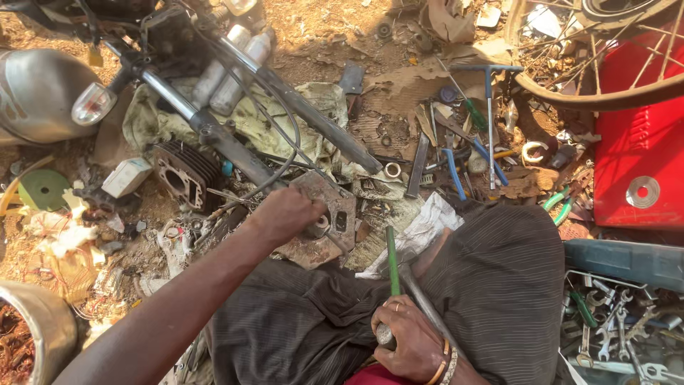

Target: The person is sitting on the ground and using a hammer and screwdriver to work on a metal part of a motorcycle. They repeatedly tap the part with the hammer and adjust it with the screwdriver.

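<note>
- The left hand (285, 212) is clenched on a rusty metal engine part (324, 221), which lies on the ground in the middle of the scene, just beyond the person's knees.
- The right hand (407, 341), near and right of centre, grips a green-handled tool (392, 262) and a grey metal rod (426, 305) over the lap.
- A finned engine cylinder (184, 175) sits to the left of the part.
- Blue-handled pliers (452, 170) lie farther right; spanners (620, 328) fill a tray at near right.
</note>
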